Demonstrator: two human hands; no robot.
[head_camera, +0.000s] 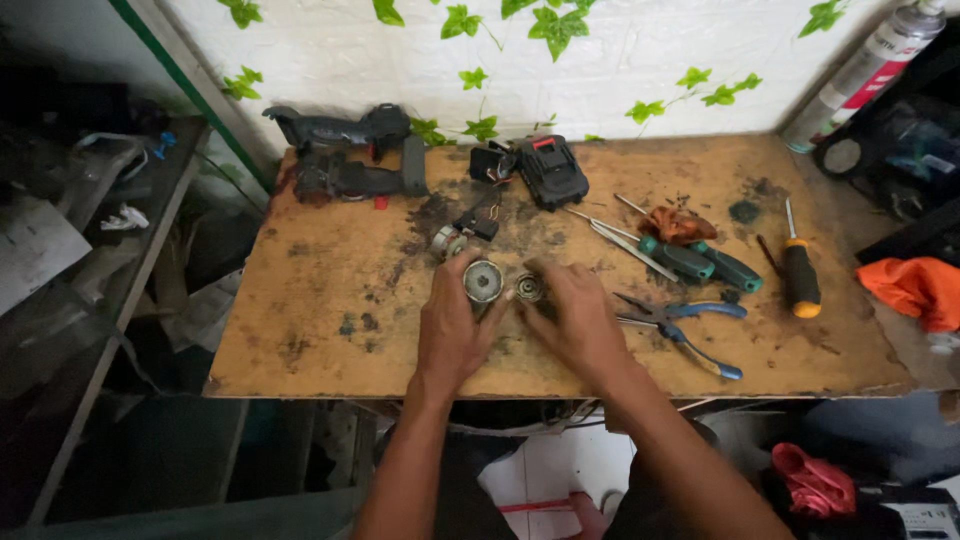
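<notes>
Left hand (452, 330) gripped a round silver metal housing (483, 281), fingers curled about its rim, near the middle of the bench (330, 300). Right hand (577, 318) lay just beside it at three o'clock, fingers bent over a smaller round part (529, 289); whether it was gripped could not be told. A small cylindrical motor (447, 241) with black wiring lay at eleven o'clock. Blue-handled pliers (690, 325) lay at three o'clock, two green-handled screwdrivers (690, 262) and an orange-handled screwdriver (799, 272) at two o'clock. A black battery pack (550, 170) sat at twelve o'clock, dark tool shell halves (345, 155) at ten o'clock.
</notes>
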